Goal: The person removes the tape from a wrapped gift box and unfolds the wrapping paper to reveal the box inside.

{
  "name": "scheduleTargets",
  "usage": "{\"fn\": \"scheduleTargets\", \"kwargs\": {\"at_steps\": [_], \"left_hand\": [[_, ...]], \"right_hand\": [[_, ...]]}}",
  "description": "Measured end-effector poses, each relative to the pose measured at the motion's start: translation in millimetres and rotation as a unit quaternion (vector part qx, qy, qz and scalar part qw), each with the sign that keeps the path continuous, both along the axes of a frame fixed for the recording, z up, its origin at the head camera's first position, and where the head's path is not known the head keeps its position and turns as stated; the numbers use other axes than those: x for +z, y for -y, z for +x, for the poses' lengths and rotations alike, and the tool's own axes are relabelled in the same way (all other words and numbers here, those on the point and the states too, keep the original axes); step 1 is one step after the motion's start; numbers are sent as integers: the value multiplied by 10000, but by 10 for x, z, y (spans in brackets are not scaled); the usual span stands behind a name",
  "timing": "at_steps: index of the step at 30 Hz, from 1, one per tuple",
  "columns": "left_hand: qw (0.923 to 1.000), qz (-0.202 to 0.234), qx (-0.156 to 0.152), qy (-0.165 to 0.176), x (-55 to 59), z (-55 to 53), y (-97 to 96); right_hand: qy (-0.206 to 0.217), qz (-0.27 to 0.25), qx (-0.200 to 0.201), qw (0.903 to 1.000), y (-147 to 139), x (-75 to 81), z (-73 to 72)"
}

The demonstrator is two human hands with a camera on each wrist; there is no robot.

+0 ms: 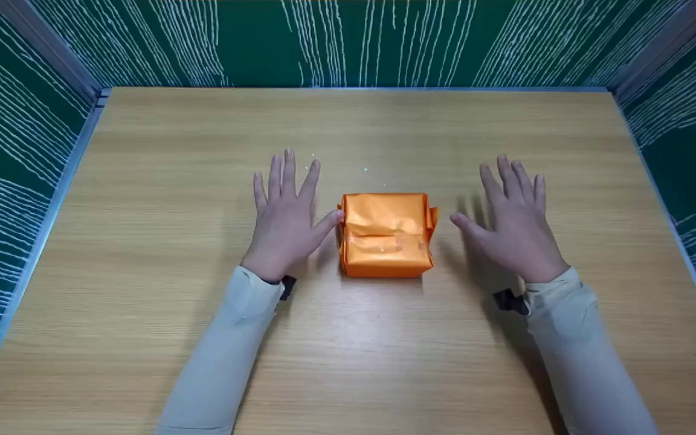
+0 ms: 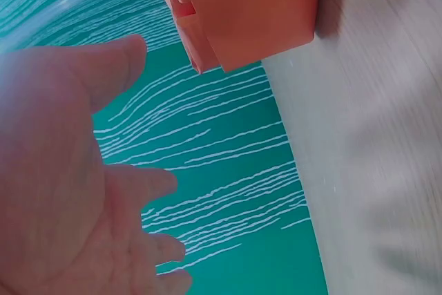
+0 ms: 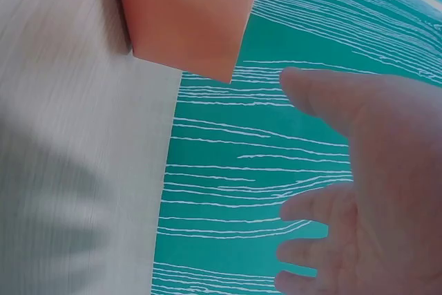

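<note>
A box-shaped parcel wrapped in shiny orange paper (image 1: 386, 235) lies on the wooden table, with folded paper ends sticking out at its left and right sides. To its left, my left hand (image 1: 286, 217) is spread palm down above the table, its thumb tip close to the parcel's left edge. In the left wrist view a gap shows between that thumb (image 2: 117, 67) and the orange parcel (image 2: 259, 12). My right hand (image 1: 514, 226) hovers on the other side, fingers spread, apart from the parcel. Both hands hold nothing.
The wooden table (image 1: 203, 362) has blue-edged borders. Green panels with white streaky lines (image 1: 257, 42) stand at its back and sides. A few tiny white scraps (image 1: 366, 170) lie behind the parcel. Dark bands (image 1: 511, 301) show at both wrists.
</note>
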State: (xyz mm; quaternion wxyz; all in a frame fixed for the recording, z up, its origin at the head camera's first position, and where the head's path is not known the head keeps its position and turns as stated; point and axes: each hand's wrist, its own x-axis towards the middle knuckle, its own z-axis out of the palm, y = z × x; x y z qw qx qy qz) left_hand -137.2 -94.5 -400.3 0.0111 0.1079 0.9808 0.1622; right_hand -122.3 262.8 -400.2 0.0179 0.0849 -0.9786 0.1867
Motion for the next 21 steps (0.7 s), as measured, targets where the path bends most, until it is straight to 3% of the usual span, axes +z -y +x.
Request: {"fn": "scheduleTargets", "kwargs": {"at_steps": [10,16,21], "left_hand": [[9993,98,-333,118,29,31,-49],[9962,176,-857,21,56,41,-119],[9909,309,-1311,51,140,71,-201]], "right_hand": [[143,-41,98,9998,7,11,6],[315,-131,97,9994,15,42,16],[426,-177,246,9986,32,75,23]]}}
